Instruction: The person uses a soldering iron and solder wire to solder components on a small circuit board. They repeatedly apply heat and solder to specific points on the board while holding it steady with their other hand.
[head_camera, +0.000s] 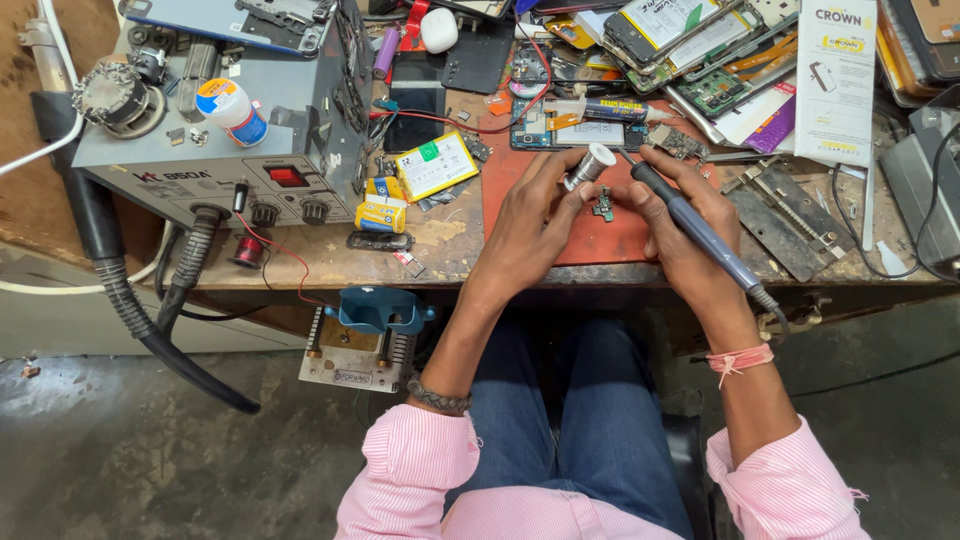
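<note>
The left hand (530, 215) pinched a small solder spool (590, 165) over the red mat (520, 170) on the worktop (450, 240). The right hand (685, 225) gripped a blue soldering iron (695, 225), its tip just right of a small green circuit board (604, 206) lying between the hands.

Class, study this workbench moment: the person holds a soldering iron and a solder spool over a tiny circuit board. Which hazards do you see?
1. The soldering iron tip sits close to the left hand holding the solder spool; a burn seems possible.
2. The small circuit board lies unclamped and may shift.
</note>
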